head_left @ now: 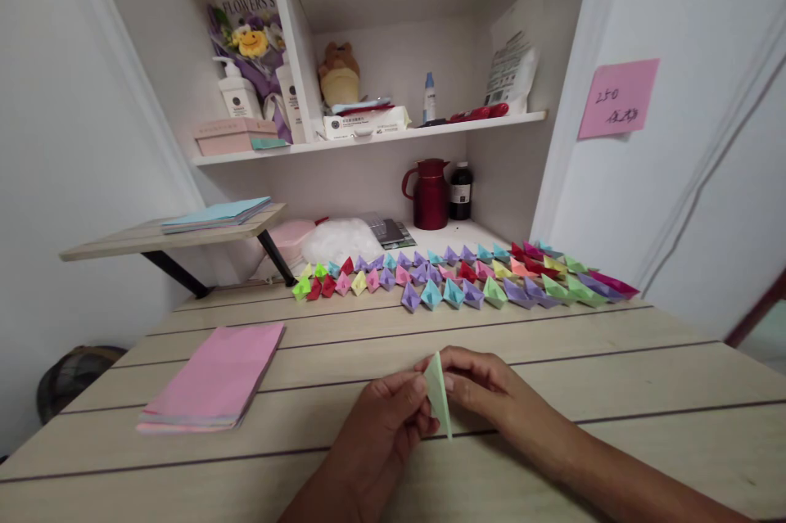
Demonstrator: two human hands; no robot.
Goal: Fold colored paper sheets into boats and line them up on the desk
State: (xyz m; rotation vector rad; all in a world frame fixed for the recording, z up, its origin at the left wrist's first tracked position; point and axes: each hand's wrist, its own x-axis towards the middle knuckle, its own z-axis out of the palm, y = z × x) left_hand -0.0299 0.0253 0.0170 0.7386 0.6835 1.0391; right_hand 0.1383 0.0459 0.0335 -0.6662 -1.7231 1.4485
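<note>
Between my two hands is a folded piece of light green paper (438, 394), held on edge a little above the table. The thumb and fingers of my left hand (396, 408) pinch its left side. My right hand (479, 380) is closed against its other side, thumb towards the paper and fingers curled behind it. Part of the paper is hidden by the fingers. Beyond my hands stand rows of small folded paper boats (453, 294) in purple, blue, green, red, pink and yellow.
On the left lies a stack of pink paper (214, 376). A raised wooden shelf (123, 238) holds blue sheets (218, 214). At the back are a red jug (431, 194), a dark bottle (460, 191) and a white plastic bag (341, 241). A pink note (619, 99) hangs on the wall.
</note>
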